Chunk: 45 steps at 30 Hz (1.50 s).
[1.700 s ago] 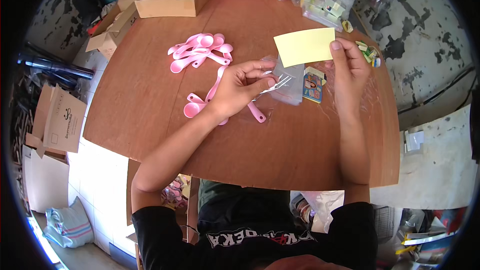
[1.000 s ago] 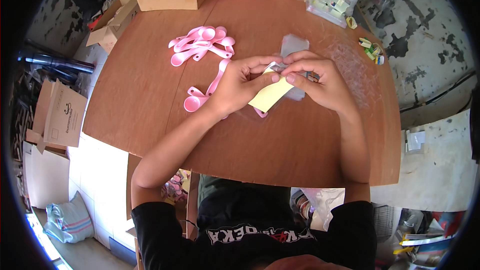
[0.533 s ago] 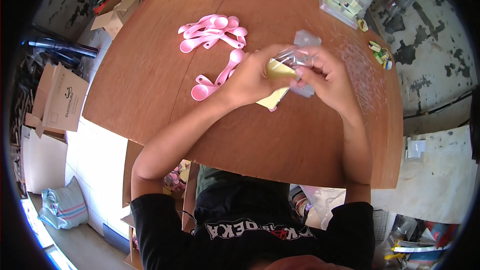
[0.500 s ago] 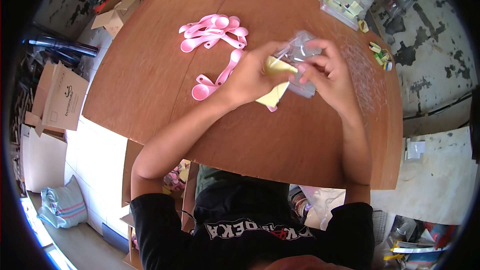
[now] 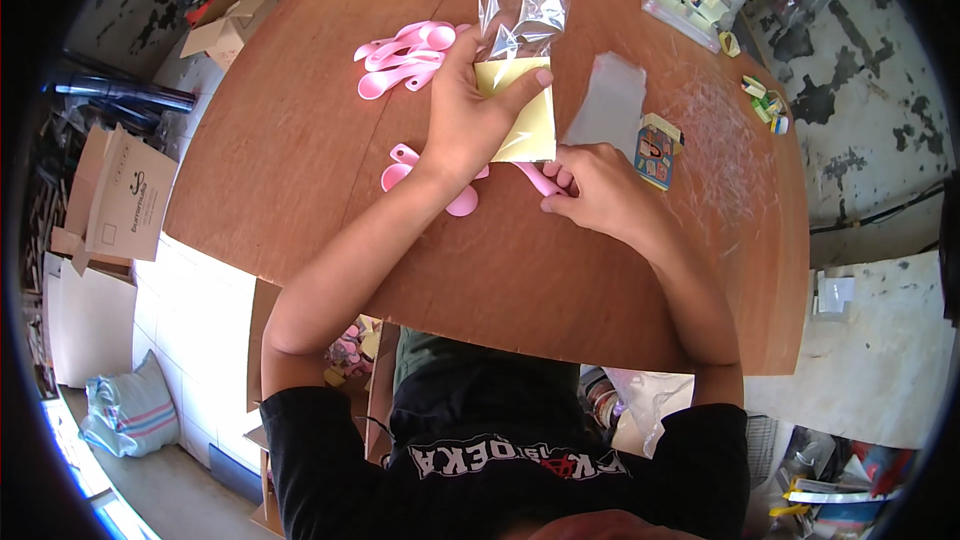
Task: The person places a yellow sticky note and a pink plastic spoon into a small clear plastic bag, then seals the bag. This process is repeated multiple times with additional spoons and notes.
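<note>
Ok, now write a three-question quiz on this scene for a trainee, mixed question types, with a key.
1. Multiple choice: What is the left hand holding?
A) a cardboard box
B) a yellow card
C) a pair of scissors
2. True or false: The right hand grips a pink spoon handle.
3. Fill in: Seen by the person, the flat clear plastic on the table lies to the ____ of the yellow card.

Key: 1. B; 2. True; 3. right.

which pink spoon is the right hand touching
The pink spoon jutting out below the yellow card, its handle end held by the right hand. The other loose pink spoons lie farther left, away from that hand.
</note>
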Tool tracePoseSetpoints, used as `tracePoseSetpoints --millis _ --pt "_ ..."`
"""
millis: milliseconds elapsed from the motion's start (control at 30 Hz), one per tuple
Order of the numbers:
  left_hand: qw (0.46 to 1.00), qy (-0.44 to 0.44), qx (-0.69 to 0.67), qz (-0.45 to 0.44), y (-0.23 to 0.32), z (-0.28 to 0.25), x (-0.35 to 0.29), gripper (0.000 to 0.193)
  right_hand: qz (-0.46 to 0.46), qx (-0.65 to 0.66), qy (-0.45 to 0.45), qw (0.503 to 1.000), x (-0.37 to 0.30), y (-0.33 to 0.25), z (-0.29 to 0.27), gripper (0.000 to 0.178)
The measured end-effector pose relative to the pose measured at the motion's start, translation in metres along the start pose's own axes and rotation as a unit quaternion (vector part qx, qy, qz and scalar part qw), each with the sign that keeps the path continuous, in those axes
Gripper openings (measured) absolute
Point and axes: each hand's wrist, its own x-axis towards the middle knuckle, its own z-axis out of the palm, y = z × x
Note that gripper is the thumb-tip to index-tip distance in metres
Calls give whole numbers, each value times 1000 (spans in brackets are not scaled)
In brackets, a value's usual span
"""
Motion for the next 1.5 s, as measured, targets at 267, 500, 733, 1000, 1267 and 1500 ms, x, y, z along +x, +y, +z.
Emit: tracePoseSetpoints --millis 267,500,733,1000,1267,1500 --pt "1000 9 -22 -18 0 -1 0 47 -8 -25 7 1000 -4 5 -6 16" --pt "998 5 -55 -26 2 2 -1 59 0 116 211 971 -25 20 -84 17" --pt "981 -176 64 -50 -9 12 -17 59 -134 263 459 838 -64 19 -144 28" --pt "950 -289 116 -32 -13 17 -26 67 -118 273 453 840 -50 4 -125 21" --pt "947 -306 95 -33 -11 18 -27 71 -78 275 396 873 -38 -6 -106 18" --pt "945 -312 96 7 -11 20 -30 69 -101 267 340 896 -26 0 -82 16"
